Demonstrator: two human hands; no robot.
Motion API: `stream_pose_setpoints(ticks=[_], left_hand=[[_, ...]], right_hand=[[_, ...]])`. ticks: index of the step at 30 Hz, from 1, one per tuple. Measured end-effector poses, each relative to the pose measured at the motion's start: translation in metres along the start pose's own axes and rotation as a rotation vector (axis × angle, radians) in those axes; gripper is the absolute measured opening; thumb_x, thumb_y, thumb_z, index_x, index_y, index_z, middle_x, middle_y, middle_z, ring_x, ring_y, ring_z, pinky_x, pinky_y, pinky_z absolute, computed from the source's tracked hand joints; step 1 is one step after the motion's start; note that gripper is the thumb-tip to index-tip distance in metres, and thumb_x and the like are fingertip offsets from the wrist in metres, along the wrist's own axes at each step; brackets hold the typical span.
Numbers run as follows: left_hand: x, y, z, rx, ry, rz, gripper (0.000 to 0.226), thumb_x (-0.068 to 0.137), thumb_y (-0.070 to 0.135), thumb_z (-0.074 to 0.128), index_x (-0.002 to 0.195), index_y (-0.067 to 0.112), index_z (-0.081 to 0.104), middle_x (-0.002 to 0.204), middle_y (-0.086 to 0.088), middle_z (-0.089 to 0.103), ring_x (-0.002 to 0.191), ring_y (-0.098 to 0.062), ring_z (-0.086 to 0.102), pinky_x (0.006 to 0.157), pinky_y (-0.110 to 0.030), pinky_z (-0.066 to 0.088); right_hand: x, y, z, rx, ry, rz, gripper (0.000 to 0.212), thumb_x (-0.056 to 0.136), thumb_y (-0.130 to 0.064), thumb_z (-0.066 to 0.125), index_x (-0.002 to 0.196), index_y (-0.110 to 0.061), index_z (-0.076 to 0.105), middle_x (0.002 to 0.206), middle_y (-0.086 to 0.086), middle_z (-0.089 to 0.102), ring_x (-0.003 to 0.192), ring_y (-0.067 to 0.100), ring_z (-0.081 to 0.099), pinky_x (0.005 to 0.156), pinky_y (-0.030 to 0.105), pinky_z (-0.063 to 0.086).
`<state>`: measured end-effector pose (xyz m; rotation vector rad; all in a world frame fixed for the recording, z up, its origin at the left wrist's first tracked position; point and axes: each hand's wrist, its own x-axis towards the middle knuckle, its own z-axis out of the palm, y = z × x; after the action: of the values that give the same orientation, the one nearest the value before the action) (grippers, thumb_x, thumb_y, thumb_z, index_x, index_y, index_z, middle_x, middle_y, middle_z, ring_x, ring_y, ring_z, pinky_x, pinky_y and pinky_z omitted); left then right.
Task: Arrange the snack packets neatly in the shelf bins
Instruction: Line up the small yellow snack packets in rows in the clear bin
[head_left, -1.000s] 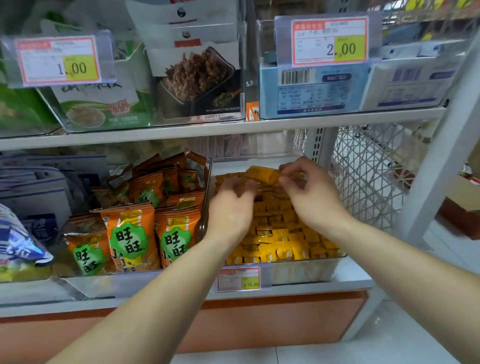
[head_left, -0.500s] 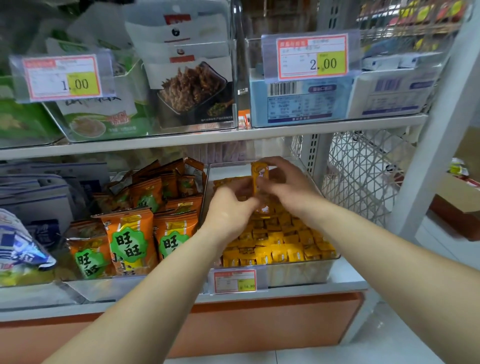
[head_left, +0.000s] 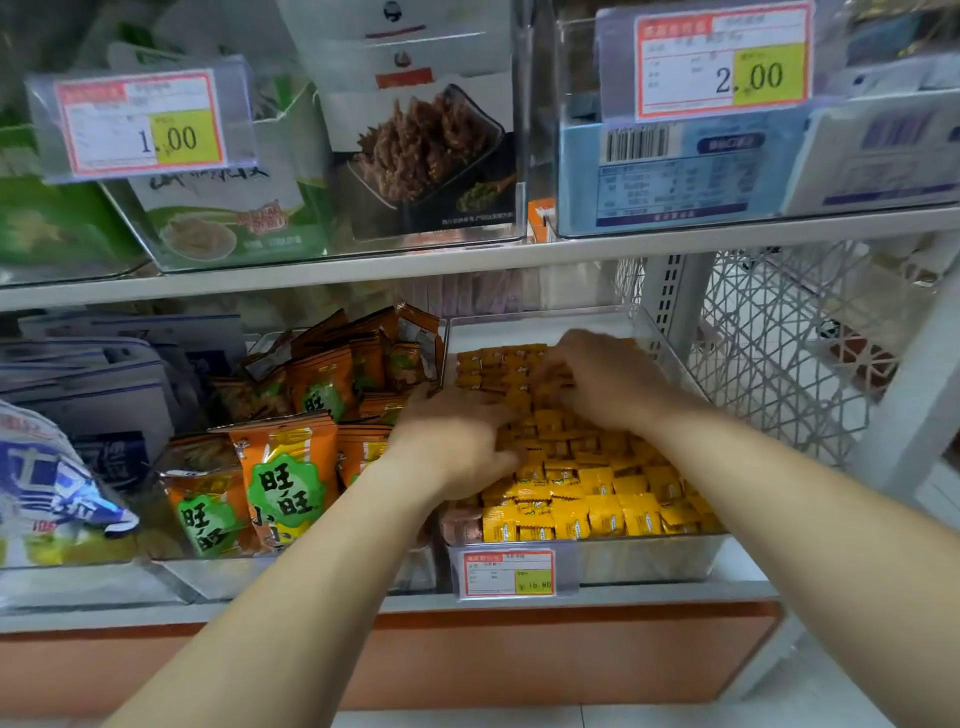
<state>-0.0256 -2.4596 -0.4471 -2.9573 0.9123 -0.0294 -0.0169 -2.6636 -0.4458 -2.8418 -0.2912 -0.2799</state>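
Nearest, a small price tag (head_left: 509, 573) hangs on the front of a clear bin (head_left: 649, 558) on the lower shelf, and the bin is packed with small yellow packets (head_left: 597, 499), with orange bags (head_left: 285, 483) crowding the next bin on the left. The left hand (head_left: 457, 441) lies palm down on the packets by the bin's left wall, fingers stretched out and holding nothing. Further back, the right hand (head_left: 608, 384) bends over the rear rows, too blurred to tell whether it grips anything, with the wire mesh (head_left: 779, 353) on its right and the upper shelf (head_left: 467, 262) overhead.
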Motion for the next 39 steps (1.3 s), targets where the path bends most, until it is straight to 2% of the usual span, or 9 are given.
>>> stream_pose_setpoints(ticks=[3,6,10,21,24,26,30,33,39], left_hand=[[-0.001,-0.003,0.001,-0.015,0.005,0.006,0.056,0.088,0.068,0.039,0.139,0.045,0.046,0.146,0.014,0.049,0.136,-0.022,0.042,0.113,-0.052,0.027],[0.000,-0.003,0.002,0.001,0.001,0.019,0.054,0.090,0.069,0.038,0.138,0.047,0.047,0.146,0.015,0.049,0.135,-0.021,0.042,0.113,-0.052,0.027],[-0.001,-0.005,0.003,0.012,0.005,0.034,0.051,0.091,0.069,0.037,0.136,0.050,0.048,0.144,0.016,0.051,0.134,-0.022,0.042,0.111,-0.052,0.028],[-0.003,-0.004,0.001,0.013,-0.005,0.020,0.053,0.091,0.069,0.038,0.137,0.047,0.049,0.140,0.013,0.056,0.131,-0.020,0.047,0.113,-0.053,0.024],[-0.010,0.001,-0.005,-0.015,0.136,-0.004,0.041,0.092,0.056,0.046,0.128,0.041,0.059,0.130,0.011,0.062,0.126,-0.018,0.051,0.119,-0.052,0.015],[-0.016,0.005,-0.010,-0.020,0.377,-0.042,0.032,0.091,0.045,0.048,0.115,0.036,0.066,0.114,0.008,0.067,0.112,-0.019,0.059,0.112,-0.047,0.032],[-0.027,0.024,-0.029,-0.660,0.567,-0.228,0.026,0.095,0.048,0.048,0.098,0.030,0.066,0.084,0.007,0.069,0.073,-0.015,0.063,0.062,-0.028,0.049],[-0.028,0.036,-0.038,-1.369,0.330,-0.280,0.011,0.092,0.039,0.066,0.091,0.028,0.067,0.077,0.007,0.074,0.069,-0.010,0.072,0.060,-0.025,0.057],[-0.029,0.026,-0.028,-1.511,0.272,-0.270,0.028,0.087,0.011,0.074,0.113,0.017,0.066,0.104,-0.004,0.073,0.095,-0.019,0.072,0.071,-0.028,0.060]], right_hand=[[0.007,-0.007,0.008,-0.025,-0.084,0.021,0.017,0.096,-0.035,0.059,0.094,-0.030,0.075,0.101,-0.001,0.066,0.104,0.024,0.062,0.084,0.037,0.051],[0.016,-0.009,0.012,0.023,0.029,0.012,0.022,0.093,-0.038,0.062,0.111,-0.030,0.073,0.116,0.002,0.062,0.112,0.023,0.055,0.087,0.038,0.048],[0.020,-0.013,0.023,0.175,-0.126,0.006,0.018,0.091,-0.028,0.070,0.108,-0.025,0.072,0.115,-0.004,0.069,0.106,0.016,0.063,0.089,0.033,0.051],[-0.001,-0.025,-0.001,0.377,0.286,0.038,0.005,0.101,-0.020,0.052,0.096,-0.023,0.053,0.100,-0.005,0.051,0.079,0.002,0.051,0.066,0.020,0.035],[-0.024,-0.024,-0.015,0.514,0.406,0.119,0.013,0.102,-0.024,0.051,0.092,-0.032,0.049,0.091,-0.010,0.059,0.072,-0.003,0.059,0.062,0.017,0.041],[-0.042,-0.027,-0.019,0.691,0.453,0.212,0.018,0.100,-0.024,0.055,0.087,-0.036,0.051,0.088,-0.009,0.065,0.073,0.007,0.068,0.060,0.034,0.053],[-0.069,-0.036,-0.022,0.683,0.507,0.120,0.014,0.089,-0.017,0.069,0.084,-0.029,0.063,0.088,-0.008,0.068,0.085,0.013,0.068,0.081,0.039,0.055],[-0.081,-0.048,-0.020,0.659,0.417,-0.008,0.020,0.084,-0.018,0.074,0.078,-0.034,0.065,0.087,-0.011,0.069,0.086,0.006,0.067,0.079,0.028,0.053],[-0.070,-0.043,-0.023,0.804,0.405,0.139,0.010,0.087,-0.025,0.074,0.096,-0.027,0.070,0.090,-0.011,0.071,0.090,0.009,0.067,0.088,0.041,0.055]])
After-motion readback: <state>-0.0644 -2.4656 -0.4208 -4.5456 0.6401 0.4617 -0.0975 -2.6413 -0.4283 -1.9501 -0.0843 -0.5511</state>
